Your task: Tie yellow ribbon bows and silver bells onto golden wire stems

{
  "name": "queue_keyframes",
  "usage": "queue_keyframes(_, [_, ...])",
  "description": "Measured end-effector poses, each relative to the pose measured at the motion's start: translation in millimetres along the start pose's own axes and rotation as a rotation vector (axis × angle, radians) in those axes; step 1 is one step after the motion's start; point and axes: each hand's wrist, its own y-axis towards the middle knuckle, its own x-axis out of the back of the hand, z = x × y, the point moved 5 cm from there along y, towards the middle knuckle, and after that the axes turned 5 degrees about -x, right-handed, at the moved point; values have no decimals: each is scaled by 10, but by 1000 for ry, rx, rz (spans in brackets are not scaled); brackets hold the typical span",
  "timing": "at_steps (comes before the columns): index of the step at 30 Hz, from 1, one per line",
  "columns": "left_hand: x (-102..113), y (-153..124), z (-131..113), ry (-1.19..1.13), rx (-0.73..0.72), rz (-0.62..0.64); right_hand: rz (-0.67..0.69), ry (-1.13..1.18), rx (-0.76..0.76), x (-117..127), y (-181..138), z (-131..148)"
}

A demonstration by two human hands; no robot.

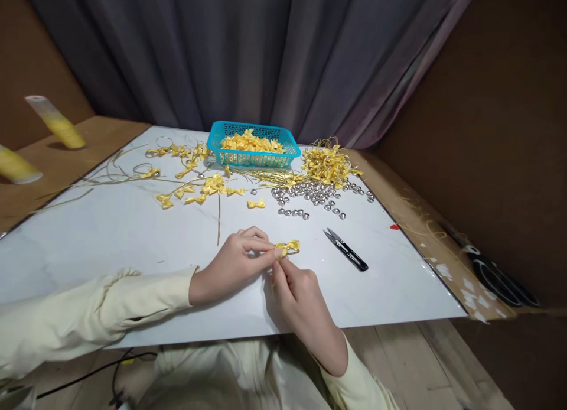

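Close to the front of the white board, a yellow ribbon bow (pixel 291 246) is held between both hands. My left hand (pixel 241 253) pinches its left side between thumb and fingers. From below, my right hand (pixel 299 286) meets it with fingertips pressed together at the bow's lower edge; what exactly they grip is hidden. Another yellow bow (pixel 256 204) lies just beyond the hands. Small silver beads (pixel 310 192) are scattered behind it to the right. Black thread snips (pixel 346 249) rest to the right of my hands.
A teal basket (pixel 217 156) full of yellow bows stands at the back. Beside it is a heap of bows with gold cord (pixel 326 163). More bows and cords (pixel 215 184) spread leftward. Yellow spools (pixel 66 131) stand at left; black-handled scissors (pixel 496 274) lie at right.
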Motion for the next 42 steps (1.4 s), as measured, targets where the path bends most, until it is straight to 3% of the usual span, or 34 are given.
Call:
queue_keyframes(31, [-8,13,12,-104,25,-66,-38,203,-15,36,40,-15])
queue_keyframes(37, [-25,57,27,-29,71,-104,-36,196,-21,31,49,-10])
queue_keyframes(42, [-32,55,30,26,21,-132,-50,241,-27,9,53,7])
